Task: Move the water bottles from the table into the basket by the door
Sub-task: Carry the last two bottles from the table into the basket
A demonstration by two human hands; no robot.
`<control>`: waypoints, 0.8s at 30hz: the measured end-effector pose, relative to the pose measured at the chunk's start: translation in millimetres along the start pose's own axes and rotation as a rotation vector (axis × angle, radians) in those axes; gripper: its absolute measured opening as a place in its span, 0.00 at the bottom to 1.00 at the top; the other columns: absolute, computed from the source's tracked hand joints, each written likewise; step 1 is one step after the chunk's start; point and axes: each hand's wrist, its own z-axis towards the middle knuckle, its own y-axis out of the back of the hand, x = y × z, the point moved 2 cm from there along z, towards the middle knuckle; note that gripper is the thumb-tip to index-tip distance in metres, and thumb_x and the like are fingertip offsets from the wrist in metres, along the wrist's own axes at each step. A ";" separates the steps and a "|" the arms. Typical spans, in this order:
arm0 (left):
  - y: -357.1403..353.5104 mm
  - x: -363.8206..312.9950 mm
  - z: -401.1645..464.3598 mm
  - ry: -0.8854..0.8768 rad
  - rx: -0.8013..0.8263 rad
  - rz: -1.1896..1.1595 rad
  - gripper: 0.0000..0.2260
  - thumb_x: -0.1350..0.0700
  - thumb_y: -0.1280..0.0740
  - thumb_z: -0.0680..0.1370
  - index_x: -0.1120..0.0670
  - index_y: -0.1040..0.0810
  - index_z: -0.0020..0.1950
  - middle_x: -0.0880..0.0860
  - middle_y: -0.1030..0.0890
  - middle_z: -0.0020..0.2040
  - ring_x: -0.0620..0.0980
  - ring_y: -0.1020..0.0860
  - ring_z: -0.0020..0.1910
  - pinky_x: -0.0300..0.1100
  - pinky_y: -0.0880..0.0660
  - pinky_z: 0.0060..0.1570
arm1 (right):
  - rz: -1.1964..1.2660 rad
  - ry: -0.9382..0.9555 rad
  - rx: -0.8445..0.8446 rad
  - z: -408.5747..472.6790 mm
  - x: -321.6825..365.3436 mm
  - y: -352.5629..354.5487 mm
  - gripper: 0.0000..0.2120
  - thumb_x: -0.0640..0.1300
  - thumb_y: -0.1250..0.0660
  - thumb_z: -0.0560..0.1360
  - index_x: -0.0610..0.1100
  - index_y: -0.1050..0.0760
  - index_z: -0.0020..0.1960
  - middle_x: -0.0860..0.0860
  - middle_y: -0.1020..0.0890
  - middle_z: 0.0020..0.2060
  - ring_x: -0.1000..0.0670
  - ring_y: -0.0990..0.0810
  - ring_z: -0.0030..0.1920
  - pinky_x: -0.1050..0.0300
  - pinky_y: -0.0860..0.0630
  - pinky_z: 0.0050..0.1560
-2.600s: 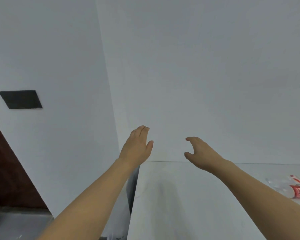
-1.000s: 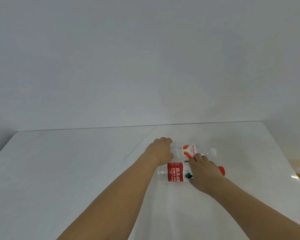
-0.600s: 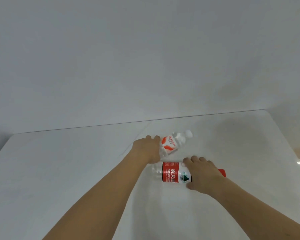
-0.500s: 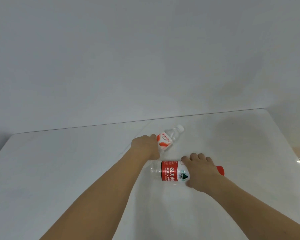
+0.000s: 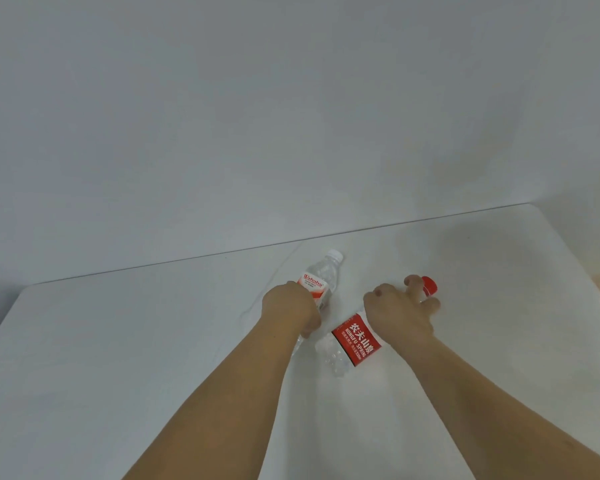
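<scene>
Head view: left hand (image 5: 289, 311) grips white-capped bottle (image 5: 321, 277); right hand (image 5: 397, 315) apparently grasps red-capped bottle (image 5: 355, 344).

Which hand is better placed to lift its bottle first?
Left. The left hand already wraps the white-capped bottle, tilted off the table; the right hand grips the red-capped bottle near its neck.

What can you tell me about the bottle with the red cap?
The red-capped bottle is clear plastic with a red label carrying white Chinese characters and the words NONGFU SPRING. It is tilted, base toward the camera and cap pointing away to the right, over the white table. The right hand grips its upper part near the neck, fingers curled round it. Whether the base touches the table cannot be told. It looks clear inside.
</scene>
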 end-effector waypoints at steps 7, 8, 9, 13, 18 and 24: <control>-37.2 11.6 6.5 0.052 -0.302 -0.484 0.28 0.43 0.29 0.69 0.55 0.35 0.63 0.52 0.24 0.53 0.54 0.23 0.49 0.46 0.25 0.44 | 0.567 -0.227 -0.508 5.7 -7.8 -26.4 0.26 0.42 0.29 0.68 0.48 0.37 0.62 0.44 0.45 0.68 0.38 0.33 0.54 0.49 0.27 0.47; -42.1 13.4 5.3 0.029 -0.360 -0.509 0.29 0.42 0.30 0.69 0.55 0.34 0.62 0.52 0.24 0.54 0.55 0.22 0.51 0.46 0.25 0.44 | 0.684 -0.263 -0.525 4.9 -7.5 -27.9 0.31 0.41 0.28 0.67 0.50 0.40 0.64 0.43 0.45 0.67 0.40 0.32 0.51 0.49 0.27 0.48; -44.5 15.0 3.1 0.007 -0.395 -0.529 0.29 0.41 0.30 0.68 0.54 0.33 0.62 0.52 0.23 0.54 0.55 0.22 0.51 0.46 0.25 0.44 | 0.809 -0.304 -0.514 5.1 -7.4 -29.9 0.35 0.41 0.27 0.65 0.53 0.43 0.65 0.43 0.42 0.65 0.41 0.30 0.49 0.49 0.26 0.48; -37.2 27.4 -11.1 0.003 -0.380 -0.788 0.27 0.40 0.27 0.65 0.51 0.31 0.56 0.45 0.22 0.46 0.48 0.21 0.43 0.42 0.26 0.37 | 1.446 -0.476 -0.354 1.8 -7.3 -31.8 0.36 0.38 0.26 0.64 0.49 0.37 0.68 0.46 0.23 0.47 0.43 0.18 0.39 0.48 0.20 0.37; -5.6 86.4 -82.3 -0.006 -0.531 -1.296 0.25 0.45 0.22 0.65 0.47 0.30 0.54 0.42 0.21 0.46 0.38 0.21 0.40 0.33 0.29 0.33 | 1.612 -0.302 -0.246 -38.5 26.7 12.9 0.14 0.37 0.26 0.65 0.48 0.28 0.43 0.48 0.22 0.36 0.49 0.21 0.29 0.55 0.24 0.30; 14.8 148.5 -160.5 -0.040 -0.637 -1.513 0.26 0.50 0.20 0.64 0.45 0.31 0.54 0.44 0.20 0.49 0.42 0.19 0.46 0.36 0.25 0.40 | 1.517 0.030 -0.202 -88.6 100.0 68.6 0.07 0.45 0.27 0.66 0.50 0.25 0.39 0.53 0.22 0.34 0.49 0.23 0.37 0.52 0.25 0.44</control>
